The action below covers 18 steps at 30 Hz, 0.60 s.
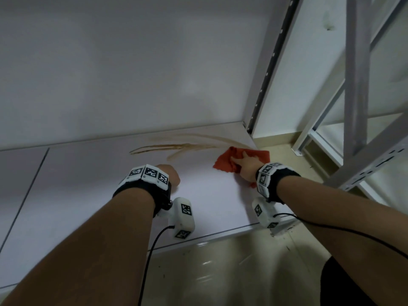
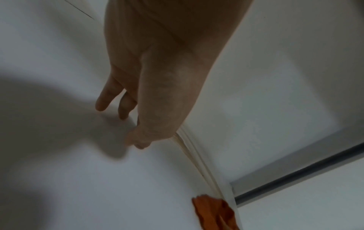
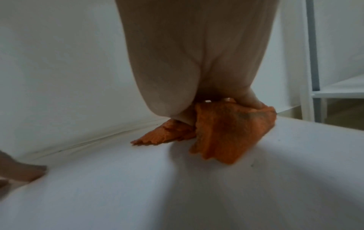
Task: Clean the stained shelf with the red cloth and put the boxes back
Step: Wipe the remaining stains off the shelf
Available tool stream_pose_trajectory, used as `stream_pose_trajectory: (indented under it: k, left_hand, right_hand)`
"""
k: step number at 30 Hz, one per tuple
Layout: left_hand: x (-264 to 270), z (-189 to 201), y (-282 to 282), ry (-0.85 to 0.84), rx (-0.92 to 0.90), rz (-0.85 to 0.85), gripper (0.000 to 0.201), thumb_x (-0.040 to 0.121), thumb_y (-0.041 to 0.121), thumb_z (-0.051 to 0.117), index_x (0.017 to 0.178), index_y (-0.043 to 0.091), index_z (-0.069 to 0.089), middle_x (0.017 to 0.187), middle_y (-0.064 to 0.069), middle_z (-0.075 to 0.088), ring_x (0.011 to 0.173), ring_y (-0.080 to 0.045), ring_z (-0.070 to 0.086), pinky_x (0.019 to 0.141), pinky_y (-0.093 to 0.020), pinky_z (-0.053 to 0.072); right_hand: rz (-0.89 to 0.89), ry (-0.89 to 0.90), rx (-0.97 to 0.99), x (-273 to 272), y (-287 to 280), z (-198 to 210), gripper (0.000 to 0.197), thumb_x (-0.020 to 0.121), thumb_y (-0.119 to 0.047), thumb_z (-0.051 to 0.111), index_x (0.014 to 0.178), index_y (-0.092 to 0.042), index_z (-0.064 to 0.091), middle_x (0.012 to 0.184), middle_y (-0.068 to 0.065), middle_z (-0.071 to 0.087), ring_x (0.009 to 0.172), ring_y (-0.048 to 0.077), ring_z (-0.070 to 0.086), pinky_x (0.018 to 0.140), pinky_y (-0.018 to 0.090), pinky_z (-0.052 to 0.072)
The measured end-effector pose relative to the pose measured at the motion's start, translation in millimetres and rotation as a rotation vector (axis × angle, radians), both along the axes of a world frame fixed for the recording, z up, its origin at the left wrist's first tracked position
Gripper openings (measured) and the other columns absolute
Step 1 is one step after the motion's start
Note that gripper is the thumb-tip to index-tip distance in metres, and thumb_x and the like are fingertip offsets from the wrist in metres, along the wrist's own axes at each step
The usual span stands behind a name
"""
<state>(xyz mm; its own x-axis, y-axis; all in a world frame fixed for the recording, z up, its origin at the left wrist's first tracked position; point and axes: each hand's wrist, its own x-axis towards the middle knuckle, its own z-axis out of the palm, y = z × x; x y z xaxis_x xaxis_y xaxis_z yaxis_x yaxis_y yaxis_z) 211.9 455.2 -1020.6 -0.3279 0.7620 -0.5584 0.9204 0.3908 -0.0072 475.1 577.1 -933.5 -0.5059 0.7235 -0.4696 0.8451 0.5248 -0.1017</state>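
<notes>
The white shelf [image 1: 209, 206] carries long brown stain streaks [image 1: 187, 147] near its back edge. At the right end of the streaks lies the red cloth [image 1: 223, 163], bunched under my right hand [image 1: 239, 159]. In the right wrist view the fingers and thumb [image 3: 250, 99] curl round a fold of the red cloth [image 3: 226, 133] and press it onto the shelf. To the left of the cloth, my left hand [image 1: 171, 175] rests on the shelf with straight fingertips [image 2: 101, 105] touching it and holds nothing. The stain [image 2: 195, 157] also runs past it. No boxes are in view.
A perforated white upright [image 1: 265, 69] stands at the shelf's back right corner. Another white metal rack [image 1: 357, 107] stands to the right. The shelf's front edge [image 1: 220, 236] drops to a beige floor [image 1: 220, 272]. A white wall [image 1: 132, 74] closes the back.
</notes>
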Motion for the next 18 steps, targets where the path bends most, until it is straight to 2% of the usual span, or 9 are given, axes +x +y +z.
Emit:
stream_pose_trajectory:
  k: [3,6,8,10,11,14,15,18]
  left_hand:
    - [-26,-33,15,0.022,0.004,0.002,0.064,0.076,0.062,0.040,0.138,0.049,0.030,0.156,0.015,0.022,0.143,-0.016,0.028,0.119,-0.041,0.021]
    - [-31,-26,19,0.028,-0.019,-0.007,0.063,0.074,0.066,0.041,0.135,0.052,0.030,0.155,0.016,0.025,0.141,-0.015,0.031,0.117,-0.042,0.025]
    - [-24,-8,12,0.058,-0.029,-0.062,0.062,0.077,0.064,0.044,0.136,0.051,0.032,0.154,0.016,0.026,0.141,-0.015,0.032,0.117,-0.040,0.025]
    - [2,30,0,0.099,-0.070,-0.058,0.060,0.083,0.057,0.049,0.140,0.046,0.035,0.155,0.014,0.026,0.142,-0.015,0.030,0.118,-0.036,0.023]
    - [12,42,-3,0.096,-0.089,-0.065,0.059,0.086,0.054,0.050,0.142,0.041,0.035,0.155,0.011,0.026,0.142,-0.016,0.030,0.117,-0.036,0.023]
    - [14,41,-1,0.066,-0.091,-0.016,0.052,0.094,0.042,0.045,0.144,0.027,0.039,0.153,0.003,0.033,0.142,-0.020,0.032,0.116,-0.035,0.025]
    - [12,37,-1,0.053,-0.088,-0.027,0.054,0.092,0.046,0.043,0.143,0.030,0.039,0.154,0.004,0.031,0.142,-0.019,0.032,0.117,-0.036,0.025]
    - [-21,-9,8,0.014,-0.077,-0.083,0.068,0.072,0.062,0.035,0.135,0.039,0.038,0.153,0.009,0.032,0.138,-0.018,0.036,0.115,-0.040,0.029]
  right_hand:
    - [0.068,-0.022,-0.002,6,-13,3,0.059,0.096,-0.015,0.035,0.150,-0.030,0.017,0.158,0.015,0.003,0.142,0.044,0.013,0.118,0.049,0.012]
    - [0.204,-0.054,-0.015,-5,-35,2,0.062,0.095,-0.014,0.034,0.150,-0.035,0.013,0.159,0.009,-0.004,0.142,0.047,0.005,0.116,0.055,0.007]
    - [0.296,-0.074,-0.004,-16,-34,-1,0.064,0.095,-0.015,0.035,0.150,-0.038,0.012,0.160,0.006,-0.003,0.142,0.046,0.005,0.116,0.057,0.009]
    - [0.329,-0.064,0.004,-25,-24,-7,0.063,0.096,-0.016,0.035,0.150,-0.037,0.011,0.160,0.009,-0.001,0.144,0.043,0.008,0.118,0.053,0.008]
    - [0.313,-0.062,0.013,-28,-20,-7,0.063,0.096,-0.016,0.035,0.150,-0.037,0.011,0.159,0.010,-0.001,0.144,0.042,0.008,0.118,0.051,0.008]
    - [0.177,-0.050,0.018,-30,-3,-2,0.063,0.096,-0.015,0.035,0.150,-0.038,0.012,0.160,0.007,-0.005,0.144,0.044,0.003,0.118,0.052,0.004]
    - [0.147,-0.054,0.028,-30,2,1,0.062,0.096,-0.016,0.035,0.150,-0.037,0.011,0.160,0.007,-0.005,0.143,0.045,0.003,0.117,0.052,0.003]
    - [0.091,-0.074,0.067,-32,18,4,0.061,0.097,-0.017,0.033,0.150,-0.034,0.009,0.159,0.011,-0.002,0.142,0.046,0.008,0.118,0.050,0.009]
